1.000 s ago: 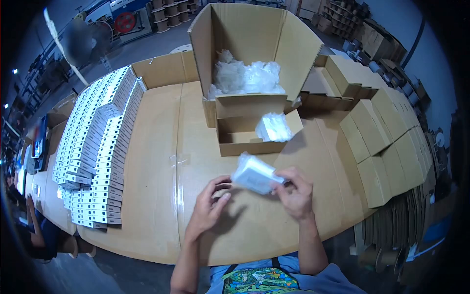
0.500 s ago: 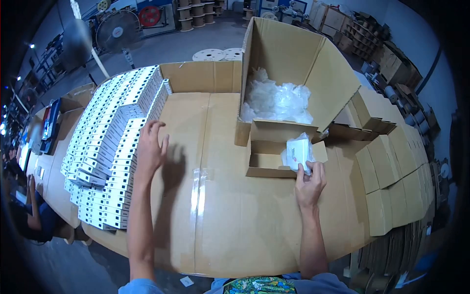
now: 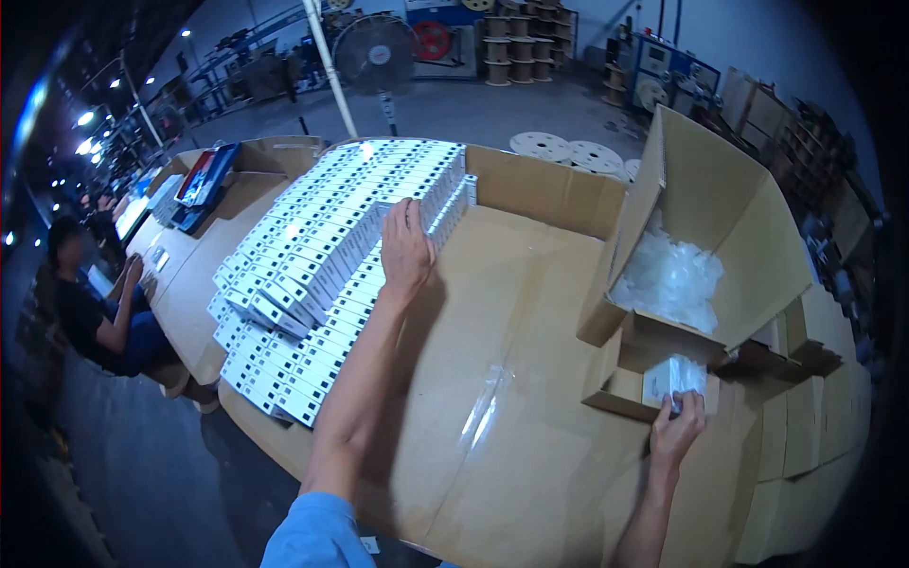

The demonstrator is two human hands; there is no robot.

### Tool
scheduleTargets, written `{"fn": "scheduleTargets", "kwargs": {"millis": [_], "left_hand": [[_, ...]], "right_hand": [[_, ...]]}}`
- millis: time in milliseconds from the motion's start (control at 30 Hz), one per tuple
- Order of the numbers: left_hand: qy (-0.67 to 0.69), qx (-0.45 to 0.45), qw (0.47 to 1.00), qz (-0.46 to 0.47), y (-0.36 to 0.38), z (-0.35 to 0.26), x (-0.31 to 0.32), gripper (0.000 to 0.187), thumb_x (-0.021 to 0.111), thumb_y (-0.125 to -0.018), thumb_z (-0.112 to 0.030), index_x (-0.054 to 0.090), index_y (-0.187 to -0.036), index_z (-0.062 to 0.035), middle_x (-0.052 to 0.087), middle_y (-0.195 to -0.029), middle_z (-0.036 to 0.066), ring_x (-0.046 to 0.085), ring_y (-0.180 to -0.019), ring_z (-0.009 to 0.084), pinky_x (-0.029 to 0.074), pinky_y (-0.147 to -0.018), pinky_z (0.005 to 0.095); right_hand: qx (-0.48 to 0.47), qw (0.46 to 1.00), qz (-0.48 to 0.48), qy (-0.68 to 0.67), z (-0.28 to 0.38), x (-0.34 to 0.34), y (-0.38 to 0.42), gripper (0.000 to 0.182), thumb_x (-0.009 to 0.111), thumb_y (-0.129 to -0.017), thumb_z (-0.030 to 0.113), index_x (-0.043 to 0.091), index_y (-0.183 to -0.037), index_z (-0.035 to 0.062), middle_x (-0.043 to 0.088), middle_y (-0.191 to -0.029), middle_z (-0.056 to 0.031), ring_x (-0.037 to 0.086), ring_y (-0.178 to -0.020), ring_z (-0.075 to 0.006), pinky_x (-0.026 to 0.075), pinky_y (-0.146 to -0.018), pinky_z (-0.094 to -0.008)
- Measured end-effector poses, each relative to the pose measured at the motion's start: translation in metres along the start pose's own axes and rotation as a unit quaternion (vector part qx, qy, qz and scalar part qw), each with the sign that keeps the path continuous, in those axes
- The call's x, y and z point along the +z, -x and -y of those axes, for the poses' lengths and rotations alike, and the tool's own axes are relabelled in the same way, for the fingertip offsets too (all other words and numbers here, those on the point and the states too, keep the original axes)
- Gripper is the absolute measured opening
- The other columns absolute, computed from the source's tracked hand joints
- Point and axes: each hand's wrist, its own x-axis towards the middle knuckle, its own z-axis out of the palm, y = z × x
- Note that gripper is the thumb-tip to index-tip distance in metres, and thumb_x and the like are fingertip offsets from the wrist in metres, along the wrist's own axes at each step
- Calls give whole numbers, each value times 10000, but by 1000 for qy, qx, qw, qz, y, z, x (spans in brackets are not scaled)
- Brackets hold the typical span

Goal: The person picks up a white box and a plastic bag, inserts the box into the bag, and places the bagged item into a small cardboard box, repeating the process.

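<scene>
Closest to the viewpoint: light-blue fabric sleeve (image 3: pixel 317 535) on the left forearm, above the near side of a brown cardboard-covered desk (image 3: pixel 540 473). Farther in, near the desk's middle: glossy strips of clear tape (image 3: pixel 481 421) along the surface. On the right: right hand (image 3: pixel 678 434) narrow, thumb and fingers pinched on the near end of a white packet in translucent plastic wrap (image 3: pixel 670 381). Location of packet: right part of a small open brown cardboard carton (image 3: pixel 617 409). To the right: plain brown cardboard boxes (image 3: pixel 800 426) in a group.

Directly behind the small carton: large open brown cardboard carton (image 3: pixel 734 199), partly filled with crumpled translucent plastic wrapping (image 3: pixel 670 279). On the left: left hand (image 3: pixel 407 254) with fingers extended close together at the stepped stack of slim white boxes with dark square marks (image 3: pixel 327 227); grip on any single box impossible to tell.

Beyond the left side: seated person in dark clothing (image 3: pixel 95 322). Behind the desk: round white reels (image 3: pixel 595 159); farther back, large grey fan (image 3: pixel 377 55) and stacked brown spools (image 3: pixel 516 49).
</scene>
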Motion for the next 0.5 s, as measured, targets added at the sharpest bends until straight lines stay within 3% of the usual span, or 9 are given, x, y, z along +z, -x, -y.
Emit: {"fn": "scheduleTargets", "kwargs": {"millis": [100, 133, 233, 267, 367, 500], "left_hand": [[0, -32, 999, -20, -9, 14, -1, 558, 596, -757, 10, 514, -1306, 66, 552, -1278, 223, 503, -1225, 389, 394, -1076, 475], [-5, -33, 999, -12, -7, 19, 0, 557, 587, -757, 17, 514, -1307, 65, 558, -1271, 220, 504, -1224, 388, 394, -1076, 474], [-15, -37, 999, -7, -3, 25, 2, 561, 561, -757, 40, 522, -1316, 53, 590, -1215, 193, 522, -1195, 382, 402, -1062, 473], [-19, -39, 999, 1, -2, 26, 1, 563, 556, -759, 44, 523, -1321, 49, 594, -1207, 189, 526, -1189, 379, 405, -1057, 473], [-43, -43, 998, 1, 0, 26, -2, 531, 561, -781, 49, 575, -1310, -2, 610, -1196, 156, 548, -1164, 350, 435, -1017, 458], [-65, -34, 997, -16, 3, 28, -4, 373, 605, -812, 3, 671, -1175, -53, 618, -1164, 121, 570, -1140, 315, 460, -976, 434]], "right_hand": [[-33, 998, -44, 33, -9, 11, 7, 112, 667, -879, 19, 651, -912, -86, 609, -1159, -274, 579, -1124, -451, 418, -989, -504], [-4, 999, -7, 45, -10, 9, 8, 126, 636, -914, 39, 664, -935, -82, 576, -1271, -268, 545, -1204, -450, 394, -1037, -503], [-35, 996, -58, 66, -1, 1, 14, 162, 620, -934, 71, 673, -947, -82, 550, -1353, -232, 516, -1253, -434, 387, -1048, -504], [-19, 995, -29, 95, -7, 0, 18, 236, 571, -984, 145, 714, -1042, -34, 489, -1463, -192, 429, -1366, -427, 344, -1099, -531], [-7, 990, -9, 141, 3, -6, 35, 327, 523, -1019, 228, 706, -1242, 75, 363, -1587, -169, 275, -1484, -425, 242, -1161, -599], [42, 989, 41, 137, 3, -7, 45, 422, 495, -1028, 297, 600, -1423, 193, 213, -1669, -143, 124, -1542, -416, 121, -1181, -666]]}}
